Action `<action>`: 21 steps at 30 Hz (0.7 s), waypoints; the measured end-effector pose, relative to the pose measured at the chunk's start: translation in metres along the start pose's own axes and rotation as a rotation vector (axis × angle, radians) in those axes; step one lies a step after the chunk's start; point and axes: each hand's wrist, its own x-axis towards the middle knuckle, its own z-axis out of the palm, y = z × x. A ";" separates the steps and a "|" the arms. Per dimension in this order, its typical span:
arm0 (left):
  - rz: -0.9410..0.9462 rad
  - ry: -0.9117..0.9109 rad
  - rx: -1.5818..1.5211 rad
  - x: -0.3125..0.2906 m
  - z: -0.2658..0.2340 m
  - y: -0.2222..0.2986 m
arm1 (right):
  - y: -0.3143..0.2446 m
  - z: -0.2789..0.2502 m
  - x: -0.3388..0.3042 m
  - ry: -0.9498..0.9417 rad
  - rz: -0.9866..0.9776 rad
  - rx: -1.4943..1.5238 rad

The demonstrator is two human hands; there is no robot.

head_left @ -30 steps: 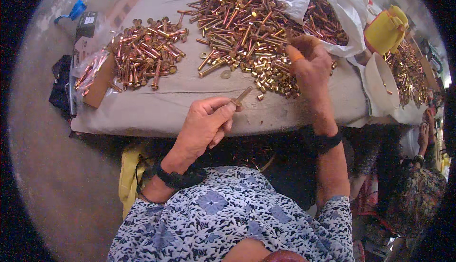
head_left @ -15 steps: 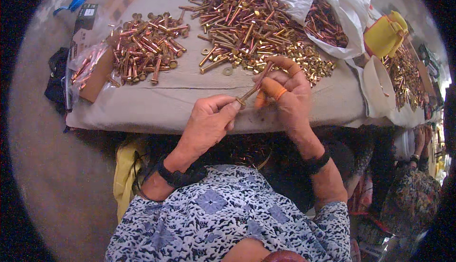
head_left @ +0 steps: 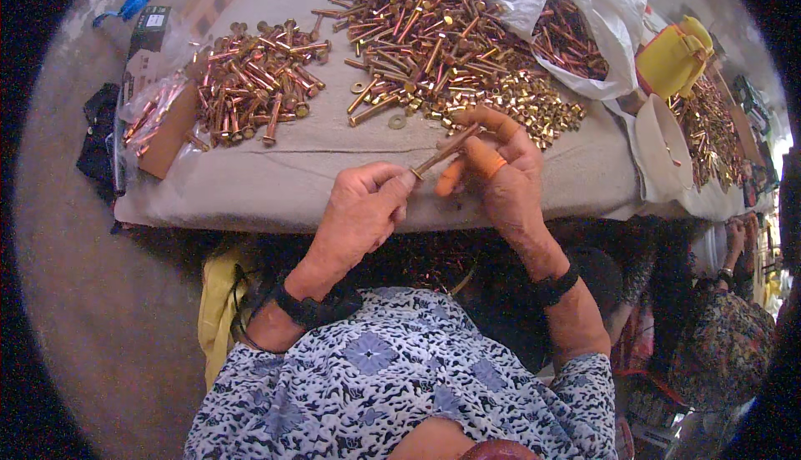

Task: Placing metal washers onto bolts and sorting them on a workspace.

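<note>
A long brass-coloured bolt (head_left: 440, 157) slants up over the table's near edge, between my two hands. My left hand (head_left: 365, 205) is closed on its lower-left end, thumb and fingers pinching it by the flange. Around the threaded end curl the thumb and forefinger of my right hand (head_left: 511, 178), which wear orange finger cots; whether a nut sits there is too small to tell. Beyond my hands lie a big heap of bolts (head_left: 417, 38) and a pile of small nuts (head_left: 534, 109). A flat washer (head_left: 396, 121) rests beside them.
On the left is a smaller bolt pile (head_left: 259, 84), next to an open carton (head_left: 167, 130) with bagged bolts. A white plastic bag (head_left: 592, 76) of bolts stands at the back right, near a yellow pouch (head_left: 674, 58) and a white tub (head_left: 659, 147). Another person's arm (head_left: 734, 247) shows far right.
The bolt and both hands have shifted slightly left. My right thumb and forefinger have changed position around the threaded end, and my left hand keeps its grip.
</note>
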 end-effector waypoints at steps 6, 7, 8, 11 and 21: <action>0.056 -0.091 -0.056 -0.001 0.010 0.001 | 0.000 -0.009 -0.008 -0.174 -0.365 -0.776; 0.043 -0.123 -0.046 0.000 0.009 -0.001 | -0.004 -0.011 -0.010 -0.202 -0.309 -0.735; 0.027 -0.120 -0.009 0.000 0.008 -0.001 | -0.004 -0.014 -0.009 -0.127 -0.273 -0.700; -0.001 -0.080 0.056 0.001 0.002 0.002 | -0.015 -0.012 -0.010 0.166 -0.015 -0.540; 0.026 0.004 0.016 0.004 -0.006 0.003 | 0.002 -0.028 0.002 -0.213 -0.578 -1.423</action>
